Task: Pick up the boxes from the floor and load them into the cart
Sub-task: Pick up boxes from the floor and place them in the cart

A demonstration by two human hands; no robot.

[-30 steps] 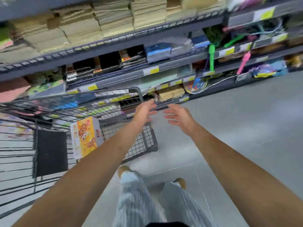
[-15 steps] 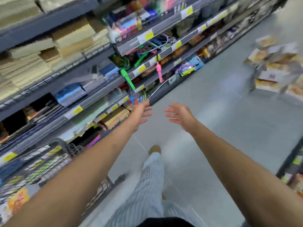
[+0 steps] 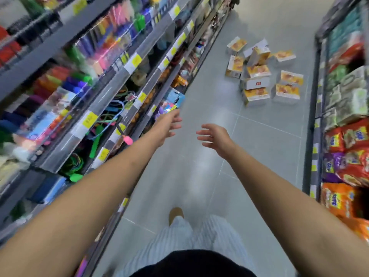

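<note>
Boxes (image 3: 259, 74) lie scattered on the floor (image 3: 215, 108) well ahead, cart out of view, left hand (image 3: 166, 124) and right hand (image 3: 214, 137) spread and empty; most loading looks undone.

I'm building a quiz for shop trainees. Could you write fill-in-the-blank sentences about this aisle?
1. The boxes lie scattered on the ____.
2. The left hand and the right hand each hold ____.
3. The person's trousers are pale and ____.
Missing words: floor; nothing; striped.
</note>
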